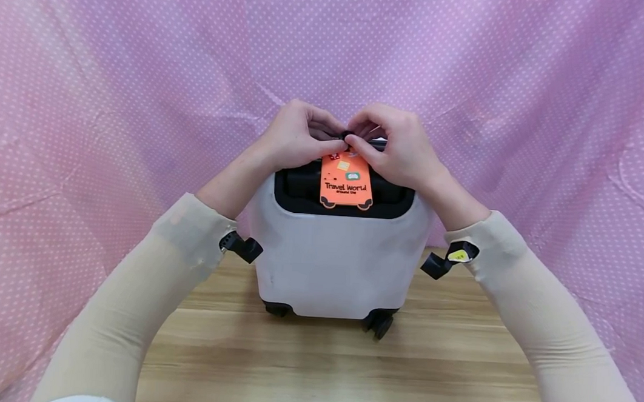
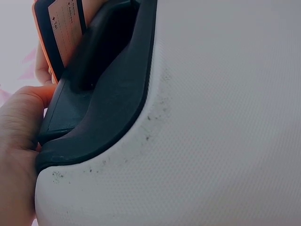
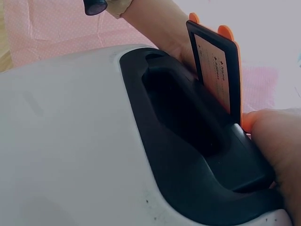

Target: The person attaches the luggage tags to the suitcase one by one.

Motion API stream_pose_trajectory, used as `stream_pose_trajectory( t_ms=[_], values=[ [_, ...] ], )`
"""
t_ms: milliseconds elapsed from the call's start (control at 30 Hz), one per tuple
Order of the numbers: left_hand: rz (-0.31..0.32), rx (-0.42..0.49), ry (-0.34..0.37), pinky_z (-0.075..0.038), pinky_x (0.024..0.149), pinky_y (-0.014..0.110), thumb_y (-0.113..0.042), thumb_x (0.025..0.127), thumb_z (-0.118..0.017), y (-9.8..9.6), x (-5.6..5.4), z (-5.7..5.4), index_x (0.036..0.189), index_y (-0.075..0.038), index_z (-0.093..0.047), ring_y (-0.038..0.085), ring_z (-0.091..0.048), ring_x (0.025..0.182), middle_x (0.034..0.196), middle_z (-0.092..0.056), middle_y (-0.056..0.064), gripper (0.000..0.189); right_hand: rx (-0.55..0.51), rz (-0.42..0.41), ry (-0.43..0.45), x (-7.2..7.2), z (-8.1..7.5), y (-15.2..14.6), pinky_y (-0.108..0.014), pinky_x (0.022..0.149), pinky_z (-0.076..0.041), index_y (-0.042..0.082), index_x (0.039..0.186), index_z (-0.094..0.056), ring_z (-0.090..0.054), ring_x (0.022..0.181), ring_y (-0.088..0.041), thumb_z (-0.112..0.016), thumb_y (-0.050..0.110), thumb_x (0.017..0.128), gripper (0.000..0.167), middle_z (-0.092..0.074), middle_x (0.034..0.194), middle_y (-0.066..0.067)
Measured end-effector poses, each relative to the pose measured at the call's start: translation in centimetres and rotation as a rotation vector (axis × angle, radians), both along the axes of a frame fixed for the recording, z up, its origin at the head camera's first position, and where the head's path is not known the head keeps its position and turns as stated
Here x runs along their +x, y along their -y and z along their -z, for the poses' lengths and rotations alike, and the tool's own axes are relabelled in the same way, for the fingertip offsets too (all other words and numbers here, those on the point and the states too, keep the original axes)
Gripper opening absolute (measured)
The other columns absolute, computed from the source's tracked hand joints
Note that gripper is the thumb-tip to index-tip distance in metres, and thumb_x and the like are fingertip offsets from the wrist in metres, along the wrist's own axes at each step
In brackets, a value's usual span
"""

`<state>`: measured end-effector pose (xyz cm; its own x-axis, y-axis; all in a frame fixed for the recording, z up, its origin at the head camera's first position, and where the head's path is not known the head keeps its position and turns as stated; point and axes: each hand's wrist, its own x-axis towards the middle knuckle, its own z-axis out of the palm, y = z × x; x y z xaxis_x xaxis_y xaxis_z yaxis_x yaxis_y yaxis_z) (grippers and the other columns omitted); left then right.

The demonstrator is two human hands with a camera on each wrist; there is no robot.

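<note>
An orange luggage tag (image 1: 347,190) printed "Travel World" hangs in front of the black handle recess (image 1: 295,193) of a pale suitcase (image 1: 335,262). Its back, a black-framed card with name and address lines (image 2: 66,33), faces the suitcase in both wrist views. Just above the tag, a small black strap (image 1: 347,134) shows between the fingertips. My left hand (image 1: 298,136) pinches the strap from the left, thumb below and fingers curled over. From the right, my right hand (image 1: 404,144) pinches it as well, thumb tip at the strap. Fingers partly hide the strap.
The suitcase stands upright on a wood-grain surface (image 1: 324,371), a black caster wheel (image 1: 383,327) showing at its lower right. Behind and on both sides hangs a pink dotted cloth (image 1: 330,43). Black camera mounts (image 1: 243,246) stick out from both sleeved wrists.
</note>
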<state>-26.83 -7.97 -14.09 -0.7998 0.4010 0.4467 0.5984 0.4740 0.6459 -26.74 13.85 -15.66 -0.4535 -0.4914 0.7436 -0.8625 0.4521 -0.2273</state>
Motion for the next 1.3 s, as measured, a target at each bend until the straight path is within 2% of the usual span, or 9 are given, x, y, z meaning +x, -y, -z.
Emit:
stream_pose_trajectory(
  t_ms=[467, 567, 667, 767, 867, 1067, 1200, 1300],
  values=[
    [-0.01, -0.002, 0.007, -0.064, 0.091, 0.029, -0.016, 0.092, -0.082, 0.08, 0.3, -0.04, 0.115, -0.005, -0.082, 0.02, -0.08, 0.102, 0.113, -0.082, 0.013, 0.025, -0.001, 0.012, -0.014, 0.04, 0.03, 0.12, -0.039, 0.087, -0.065, 0.004, 0.105, -0.077, -0.076, 0.091, -0.019, -0.074, 0.011, 0.099, 0.01, -0.077, 0.101, -0.01],
    [0.003, -0.003, 0.004, -0.064, 0.091, 0.029, -0.014, 0.092, -0.081, 0.13, 0.29, -0.07, 0.115, -0.004, -0.081, 0.021, -0.081, 0.102, 0.113, -0.082, 0.014, 0.025, -0.013, -0.002, -0.012, 0.04, 0.02, 0.11, -0.036, 0.085, -0.065, 0.004, 0.102, -0.078, -0.076, 0.09, -0.018, -0.076, 0.011, 0.098, 0.008, -0.077, 0.099, -0.009],
    [0.006, 0.0, 0.007, -0.063, 0.095, 0.03, -0.013, 0.094, -0.077, 0.23, 0.38, -0.11, 0.116, -0.005, -0.081, 0.022, -0.08, 0.104, 0.115, -0.081, 0.013, 0.024, -0.016, -0.002, 0.002, 0.04, -0.01, -0.03, -0.029, 0.084, -0.064, 0.005, 0.102, -0.081, -0.075, 0.089, -0.016, -0.076, 0.01, 0.097, 0.008, -0.076, 0.098, -0.009],
    [-0.002, 0.018, 0.017, -0.062, 0.096, 0.031, -0.018, 0.096, -0.075, 0.32, 0.53, -0.13, 0.115, -0.007, -0.082, 0.021, -0.08, 0.105, 0.118, -0.08, 0.011, 0.023, -0.021, 0.004, 0.051, 0.07, -0.13, -0.2, -0.02, 0.085, -0.061, 0.006, 0.104, -0.081, -0.074, 0.091, -0.016, -0.074, 0.01, 0.098, 0.01, -0.077, 0.1, -0.01],
    [-0.013, 0.058, 0.031, -0.062, 0.094, 0.03, -0.023, 0.096, -0.077, 0.43, 0.53, -0.06, 0.112, -0.008, -0.084, 0.019, -0.08, 0.105, 0.119, -0.08, 0.01, 0.023, -0.037, -0.003, 0.141, -0.09, -0.34, -0.17, -0.015, 0.086, -0.059, 0.003, 0.108, -0.076, -0.074, 0.094, -0.014, -0.072, 0.011, 0.099, 0.013, -0.077, 0.104, -0.011],
    [0.024, 0.121, 0.056, -0.064, 0.089, 0.028, -0.018, 0.09, -0.085, 0.59, 0.38, 0.12, 0.109, -0.008, -0.085, 0.016, -0.081, 0.096, 0.11, -0.083, 0.01, 0.021, -0.101, -0.078, 0.314, -0.39, -0.47, -0.17, -0.017, 0.086, -0.06, -0.001, 0.103, -0.071, -0.072, 0.091, -0.007, -0.077, 0.006, 0.094, 0.013, -0.075, 0.1, -0.01],
    [0.034, 0.123, 0.051, -0.064, 0.086, 0.026, -0.017, 0.087, -0.089, 0.54, 0.21, 0.11, 0.106, -0.008, -0.086, 0.013, -0.081, 0.092, 0.105, -0.084, 0.009, 0.021, -0.143, -0.136, 0.37, -0.58, -0.52, -0.36, -0.018, 0.085, -0.061, -0.003, 0.1, -0.073, -0.073, 0.087, -0.011, -0.08, 0.001, 0.089, 0.013, -0.075, 0.093, -0.004],
    [0.036, 0.122, 0.034, -0.063, 0.084, 0.025, -0.015, 0.085, -0.09, 0.53, 0.09, 0.09, 0.102, -0.007, -0.086, 0.011, -0.08, 0.089, 0.103, -0.084, 0.009, 0.019, -0.154, -0.142, 0.394, -0.73, -0.63, -0.42, -0.019, 0.084, -0.061, -0.001, 0.098, -0.075, -0.073, 0.084, -0.012, -0.082, 0.002, 0.088, 0.012, -0.076, 0.089, 0.001]
  ],
)
